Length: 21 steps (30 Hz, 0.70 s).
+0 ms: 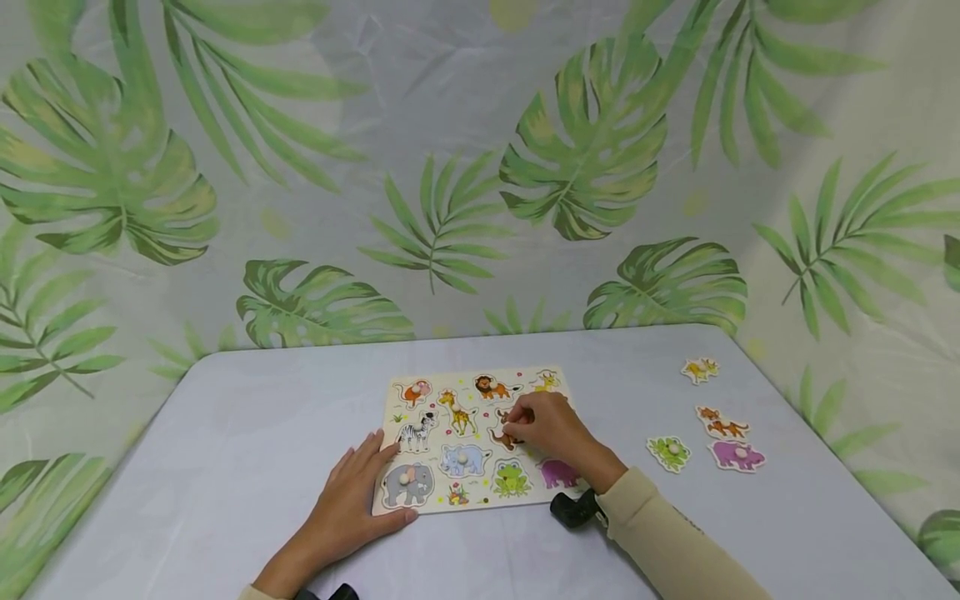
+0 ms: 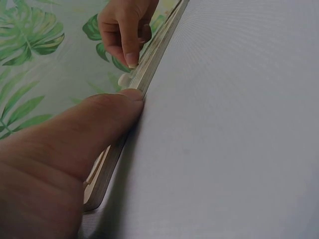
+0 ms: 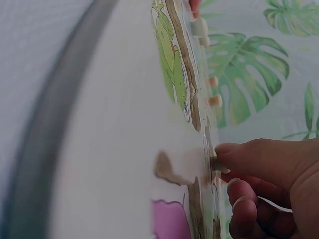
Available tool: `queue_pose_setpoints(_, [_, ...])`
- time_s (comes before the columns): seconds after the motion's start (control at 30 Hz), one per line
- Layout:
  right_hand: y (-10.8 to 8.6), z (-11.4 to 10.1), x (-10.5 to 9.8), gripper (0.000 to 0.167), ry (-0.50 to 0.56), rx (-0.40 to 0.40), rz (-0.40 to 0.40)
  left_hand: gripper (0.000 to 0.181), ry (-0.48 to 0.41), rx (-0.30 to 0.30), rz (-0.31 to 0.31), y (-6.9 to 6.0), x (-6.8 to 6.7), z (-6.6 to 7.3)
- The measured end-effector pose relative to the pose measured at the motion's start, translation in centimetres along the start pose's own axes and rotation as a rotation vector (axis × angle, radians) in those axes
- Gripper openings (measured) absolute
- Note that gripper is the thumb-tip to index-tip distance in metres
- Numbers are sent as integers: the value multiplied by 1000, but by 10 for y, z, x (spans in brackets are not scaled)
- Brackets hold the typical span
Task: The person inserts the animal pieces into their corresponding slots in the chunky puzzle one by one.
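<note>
Head view, right hand: The right hand [image 1: 558, 429] pinched the brown animal piece [image 1: 507, 440] between thumb and finger.
Head view, brown animal piece: It was on the right half of the puzzle board [image 1: 450, 379], partly covered by the fingertips; whether it sat fully down could not be told.
Head view, left hand: The left hand [image 1: 352, 496] lay with fingers extended at the board's left side, thumb along the near edge, nothing grasped.
Head view, good handling: It seemed best to keep the piece level, match its outline to the recess and turn it slightly rather than force it.
Head view, loose pieces: Four lay on the table [image 1: 262, 417] to the right: one yellow piece [image 1: 700, 370], one tiger piece [image 1: 722, 423], one frog piece [image 1: 663, 454] and one hippo piece [image 1: 731, 454].
Head view, board figures: Ten showed, counting the brown one; any under the right hand could not be counted.
Left wrist view, thumb: One thumb [image 2: 89, 132] pressed the board's edge; steady, light pressure seemed enough to stop sliding.
Right wrist view, knobs: One knob [image 3: 217, 164] was between the fingertips, at least three others beyond; pinching low on it likely gave the best control.
</note>
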State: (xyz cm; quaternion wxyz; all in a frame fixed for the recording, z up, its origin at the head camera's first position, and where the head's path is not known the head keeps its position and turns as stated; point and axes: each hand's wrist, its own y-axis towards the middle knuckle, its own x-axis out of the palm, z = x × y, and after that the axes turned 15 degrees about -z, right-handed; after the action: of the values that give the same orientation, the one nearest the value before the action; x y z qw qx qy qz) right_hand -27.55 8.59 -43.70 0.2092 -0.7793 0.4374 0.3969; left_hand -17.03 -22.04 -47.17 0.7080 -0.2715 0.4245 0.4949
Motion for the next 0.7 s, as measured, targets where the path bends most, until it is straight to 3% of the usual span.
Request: queue_pose_setpoints(0.7, [-2, 4, -5, 11, 8, -18, -20, 92, 2, 23, 26, 0, 1, 1])
